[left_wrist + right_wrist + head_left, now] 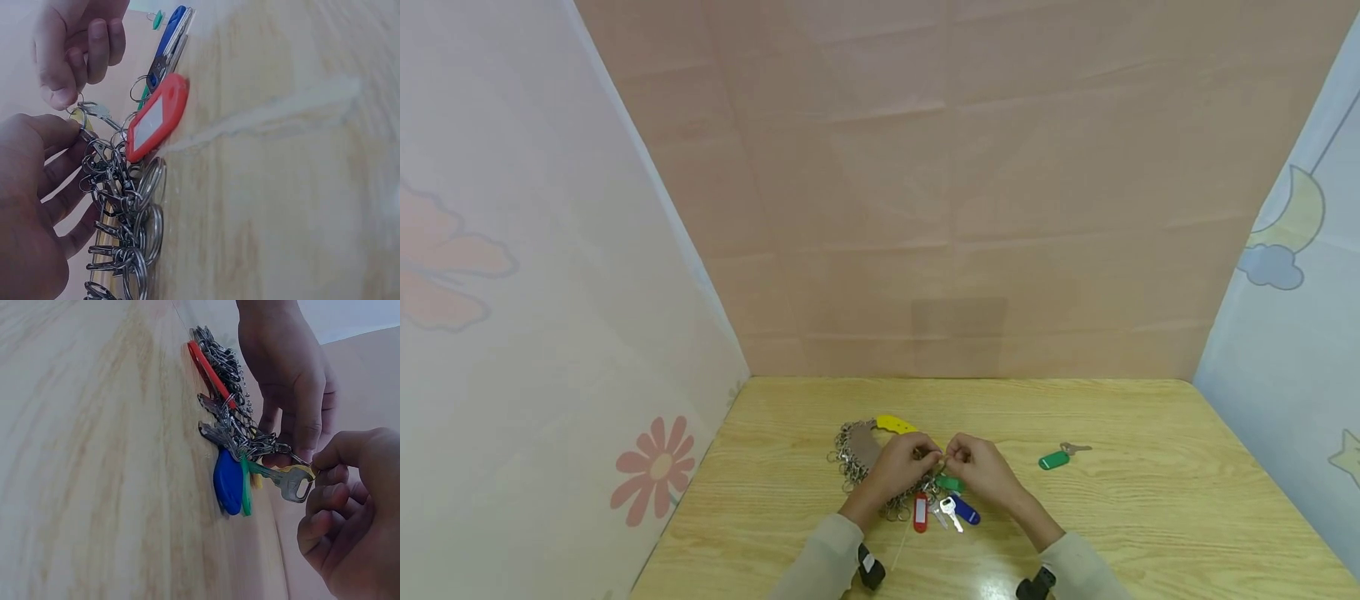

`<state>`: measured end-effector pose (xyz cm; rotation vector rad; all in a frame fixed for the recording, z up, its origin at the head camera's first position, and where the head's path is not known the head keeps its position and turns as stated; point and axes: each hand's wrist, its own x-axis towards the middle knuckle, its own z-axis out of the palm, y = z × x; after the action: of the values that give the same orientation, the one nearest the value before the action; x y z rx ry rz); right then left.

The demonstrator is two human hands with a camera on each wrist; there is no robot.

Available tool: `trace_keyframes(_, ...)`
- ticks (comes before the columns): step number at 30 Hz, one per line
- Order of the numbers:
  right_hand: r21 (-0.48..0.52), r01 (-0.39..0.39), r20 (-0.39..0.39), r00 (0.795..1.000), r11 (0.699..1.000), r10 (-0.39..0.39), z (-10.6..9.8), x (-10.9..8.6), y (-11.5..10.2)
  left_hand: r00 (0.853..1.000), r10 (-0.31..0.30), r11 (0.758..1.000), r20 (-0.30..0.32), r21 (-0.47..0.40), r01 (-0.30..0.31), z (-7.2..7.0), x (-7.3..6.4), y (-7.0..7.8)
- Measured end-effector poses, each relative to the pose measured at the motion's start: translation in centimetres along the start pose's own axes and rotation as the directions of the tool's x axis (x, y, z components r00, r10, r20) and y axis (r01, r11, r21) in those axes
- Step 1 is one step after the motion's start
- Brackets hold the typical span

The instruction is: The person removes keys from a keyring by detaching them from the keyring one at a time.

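In the head view my two hands meet over a bunch of key rings (847, 458) hung along the edge of a grey-brown curved panel (863, 447). My left hand (28, 194) pinches a metal clasp (89, 133) at the end of the row, right by a small yellow tag (77, 116). Thumb and index of my right hand (353, 512) pinch the tag's split ring, from which a silver key (294, 485) hangs. Below the hands lie a red key tag (921, 512), a blue key tag (965, 509), a green key tag (950, 483) and silver keys (951, 511).
A separate green key tag with its key (1055, 460) lies on the wooden table (1150, 517) to the right. A yellow strip (896, 425) runs behind the hands. Printed cloth (587, 275) walls the left side, and plain tan cloth (850, 208) the back.
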<state>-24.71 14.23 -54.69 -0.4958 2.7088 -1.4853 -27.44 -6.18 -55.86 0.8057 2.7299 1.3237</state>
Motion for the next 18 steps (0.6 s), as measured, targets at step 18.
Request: trace_keyframes(18,0.017,0.034,-0.032,0.999,0.999,-0.034,-1.2,-0.1,-1.4,0.999,0.045,0.999,-0.006,0.023,-0.045,0.0,0.0,-0.3)
